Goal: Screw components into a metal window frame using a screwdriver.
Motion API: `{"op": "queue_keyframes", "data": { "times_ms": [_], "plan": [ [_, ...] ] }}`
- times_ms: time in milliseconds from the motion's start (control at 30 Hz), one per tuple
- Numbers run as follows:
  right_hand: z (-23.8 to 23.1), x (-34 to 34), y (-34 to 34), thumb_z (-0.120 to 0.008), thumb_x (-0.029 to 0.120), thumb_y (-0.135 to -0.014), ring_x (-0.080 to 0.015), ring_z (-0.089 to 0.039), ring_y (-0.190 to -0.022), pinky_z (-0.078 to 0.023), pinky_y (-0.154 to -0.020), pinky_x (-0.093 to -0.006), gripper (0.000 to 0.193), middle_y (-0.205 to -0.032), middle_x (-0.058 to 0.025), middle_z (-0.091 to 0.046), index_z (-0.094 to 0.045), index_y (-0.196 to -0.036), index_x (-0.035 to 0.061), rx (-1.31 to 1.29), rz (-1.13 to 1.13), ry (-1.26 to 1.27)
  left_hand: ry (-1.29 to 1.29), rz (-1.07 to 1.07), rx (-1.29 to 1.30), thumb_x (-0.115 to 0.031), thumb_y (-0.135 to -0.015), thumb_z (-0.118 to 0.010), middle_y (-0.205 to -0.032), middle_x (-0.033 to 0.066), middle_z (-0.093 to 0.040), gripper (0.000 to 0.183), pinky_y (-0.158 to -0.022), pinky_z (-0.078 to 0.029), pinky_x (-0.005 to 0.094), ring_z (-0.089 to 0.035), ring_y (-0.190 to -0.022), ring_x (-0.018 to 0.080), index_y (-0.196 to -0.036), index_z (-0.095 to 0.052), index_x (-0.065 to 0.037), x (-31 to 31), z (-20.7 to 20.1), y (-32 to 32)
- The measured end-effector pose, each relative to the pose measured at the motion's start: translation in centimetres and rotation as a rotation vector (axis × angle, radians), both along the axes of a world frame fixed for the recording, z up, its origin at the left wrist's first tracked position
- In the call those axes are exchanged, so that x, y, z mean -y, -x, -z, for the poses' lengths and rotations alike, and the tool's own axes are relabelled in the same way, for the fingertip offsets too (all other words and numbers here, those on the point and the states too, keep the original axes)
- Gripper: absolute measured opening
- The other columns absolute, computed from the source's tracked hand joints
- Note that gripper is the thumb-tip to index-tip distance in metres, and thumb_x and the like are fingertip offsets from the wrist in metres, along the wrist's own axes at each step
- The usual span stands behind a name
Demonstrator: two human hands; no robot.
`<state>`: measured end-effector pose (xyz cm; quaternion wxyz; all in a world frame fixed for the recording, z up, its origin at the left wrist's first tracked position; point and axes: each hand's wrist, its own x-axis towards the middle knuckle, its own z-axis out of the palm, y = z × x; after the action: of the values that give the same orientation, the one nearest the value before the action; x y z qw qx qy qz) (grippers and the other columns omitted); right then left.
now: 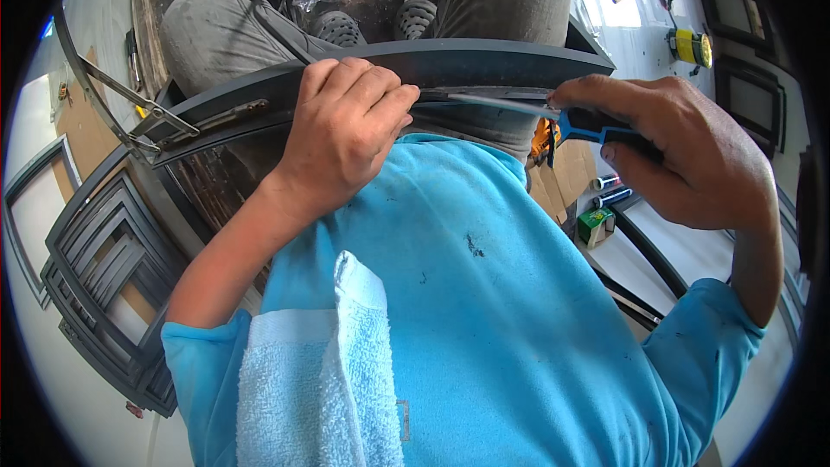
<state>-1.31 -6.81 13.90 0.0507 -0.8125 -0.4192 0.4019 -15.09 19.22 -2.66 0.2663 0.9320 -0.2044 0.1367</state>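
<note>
A dark grey metal frame [493, 60] lies across my lap, with its near bar running from left to right. My left hand [346, 125] rests on this bar with its fingers curled. Its thumb and whatever it may pinch are hidden. My right hand [692, 147] is closed round the blue and black handle of a tool [588, 126]. The tool's long, thin metal shaft points left along the inner edge of the bar, toward my left fingers; its exact kind is unclear. A metal hinge arm [160, 125] stands out at the frame's left end.
Dark frames [112, 251] are stacked on the left, and more frames [748, 104] lie at the far right. A yellow roll [692, 48], a green box [596, 227] and cardboard [558, 182] are on the right. A light blue towel [303, 380] hangs over my shirt.
</note>
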Motion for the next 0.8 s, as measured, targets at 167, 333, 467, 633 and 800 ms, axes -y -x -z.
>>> {"op": "queue_keyframes", "data": {
  "times_ms": [167,333,467,633,800],
  "plan": [
    [0.0,-0.9,0.4,-0.056,-0.001,-0.082,-0.0217,-0.068,-0.057,-0.054,-0.057,-0.0381,0.051,-0.082,-0.0222,-0.072,-0.063,-0.133,-0.0005,-0.043,-0.001,-0.04,0.063,0.004,-0.025,-0.007,-0.078,-0.081,-0.094,0.0032,-0.069,0.023,-0.09,-0.043,0.0385,-0.064,-0.093,0.0227,-0.1,-0.076,-0.006,0.0,0.5,-0.2],
    [-0.3,-2.6,0.0,-0.055,-0.001,-0.082,-0.0211,-0.068,-0.056,-0.053,-0.056,-0.0382,0.048,-0.077,-0.021,-0.071,-0.065,-0.129,-0.0019,-0.087,0.017,0.122,0.093,0.0,-0.033,-0.007,-0.077,-0.082,-0.092,0.0031,-0.07,0.023,-0.089,-0.043,0.0386,-0.064,-0.093,0.0225,-0.099,-0.076,-0.006,-0.1,0.6,-0.4],
    [0.3,-2.3,0.5,-0.058,0.0,-0.083,-0.0204,-0.067,-0.054,-0.051,-0.054,-0.0379,0.044,-0.074,-0.0199,-0.07,-0.067,-0.127,-0.0021,-0.061,0.026,0.003,0.086,0.002,0.005,-0.006,-0.075,-0.083,-0.092,0.0027,-0.07,0.024,-0.09,-0.043,0.0381,-0.065,-0.094,0.0217,-0.098,-0.076,-0.007,0.1,0.8,-0.5],
    [0.0,-4.2,0.6,-0.063,0.0,-0.085,-0.0229,-0.066,-0.062,-0.053,-0.068,-0.0404,0.037,-0.074,-0.0144,-0.069,-0.071,-0.121,0.0034,0.138,-0.225,-0.167,0.1,0.002,0.003,-0.005,-0.073,-0.084,-0.092,0.0021,-0.07,0.024,-0.09,-0.043,0.0383,-0.065,-0.094,0.0217,-0.096,-0.075,-0.007,0.3,1.3,-0.6],
    [-1.8,-6.3,0.8,-0.066,0.002,-0.086,-0.0225,-0.067,-0.081,-0.052,-0.075,-0.0387,0.035,-0.082,-0.0095,-0.068,-0.072,-0.12,0.0107,0.273,-0.227,-0.059,0.127,0.005,0.007,-0.005,-0.072,-0.084,-0.091,0.0018,-0.069,0.025,-0.089,-0.043,0.0388,-0.065,-0.092,0.0218,-0.095,-0.074,-0.007,1.3,1.4,-0.9]
  ]
}}
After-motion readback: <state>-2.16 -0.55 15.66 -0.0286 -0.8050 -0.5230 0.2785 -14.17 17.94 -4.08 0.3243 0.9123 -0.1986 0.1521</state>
